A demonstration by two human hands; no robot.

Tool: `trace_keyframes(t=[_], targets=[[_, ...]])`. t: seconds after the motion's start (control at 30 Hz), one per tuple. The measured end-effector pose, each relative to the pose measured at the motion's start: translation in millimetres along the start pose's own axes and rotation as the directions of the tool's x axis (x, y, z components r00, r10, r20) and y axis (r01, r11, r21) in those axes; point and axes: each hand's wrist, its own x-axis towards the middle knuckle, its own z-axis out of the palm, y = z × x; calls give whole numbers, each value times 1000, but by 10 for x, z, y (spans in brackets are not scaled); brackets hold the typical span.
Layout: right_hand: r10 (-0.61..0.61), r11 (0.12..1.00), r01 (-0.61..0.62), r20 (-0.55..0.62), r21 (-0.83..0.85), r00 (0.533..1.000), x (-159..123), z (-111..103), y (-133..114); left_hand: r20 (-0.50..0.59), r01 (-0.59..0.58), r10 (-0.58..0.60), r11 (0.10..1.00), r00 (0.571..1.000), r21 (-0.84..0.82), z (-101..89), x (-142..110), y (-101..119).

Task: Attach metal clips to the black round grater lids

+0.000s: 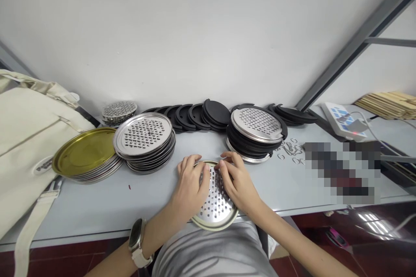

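A round perforated metal disc (214,205) lies at the table's front edge, seated in a gold-rimmed tin lid. My left hand (190,184) rests on its left side with fingers curled down onto it. My right hand (238,181) presses on its right side, fingers bent over the upper rim. A watch is on my left wrist. Both hands touch the disc and hold it flat against the table.
A stack of perforated discs (144,138) and a stack of gold lids (86,153) stand left. Black rubber rings (195,114) line the wall. Another perforated disc tops a black stack (256,132). Small metal rings (290,149) lie right. A cream bag (22,138) is far left.
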Motion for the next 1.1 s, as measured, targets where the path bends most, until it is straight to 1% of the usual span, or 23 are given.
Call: trace_keyframes(t=[0.13, 0.33, 0.63, 0.83, 0.97, 1.1], targets=[[-18, 1000, 18, 24, -3, 1000, 13, 6, -17, 16, 7, -7, 1000, 1000, -4, 3, 13, 17], [-37, 999, 37, 74, 5, 997, 30, 6, -46, 78, 27, -27, 1000, 997, 2, 2, 24, 45], [-36, 999, 31, 113, 43, 993, 36, 1, -25, 74, 14, -10, 999, 997, -50, 4, 39, 31], [-32, 999, 29, 117, 23, 993, 34, 11, -15, 56, 17, -11, 995, 998, -98, -8, 37, 34], [-25, 1000, 25, 109, 8, 994, 28, 17, -10, 63, 0, 7, 995, 998, -98, 0, 32, 24], [-18, 1000, 16, 65, 23, 998, 20, 16, -20, 73, -4, 9, 997, 997, -74, 10, 19, 19]])
